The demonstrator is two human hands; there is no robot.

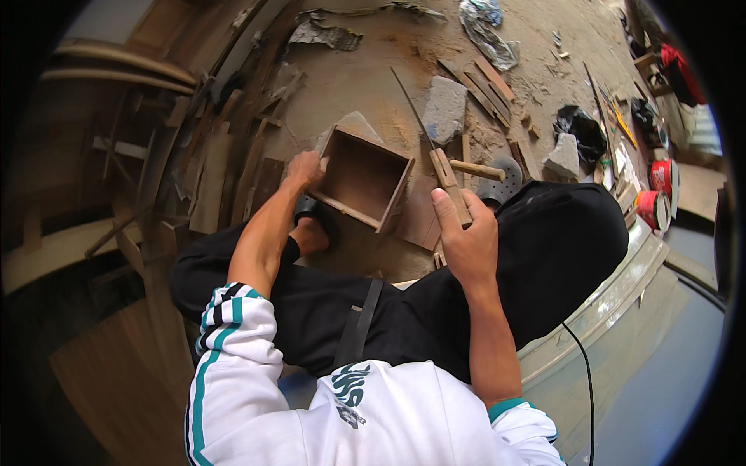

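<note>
My left hand [306, 169] grips the left edge of a brown wooden drawer-like box [339, 208], its fingers partly hidden behind the side. The box is tilted, with its open face toward me. In my right hand [472, 242], the fingers close around the wooden handle [451, 186] of a handsaw, thumb along the top. Its long thin blade [414, 109], seen nearly edge-on, points up and away, to the right of the box and apart from it. A round wooden stick [477, 169] shows just beyond the handle.
A grey block [445, 109], wooden strips [483, 97] and a black plastic bag [580, 133] lie on the dusty ground. Planks [214, 179] lean at the left. Red cans [654, 210] stand at the right. A dark cable [588, 373] hangs near my right arm.
</note>
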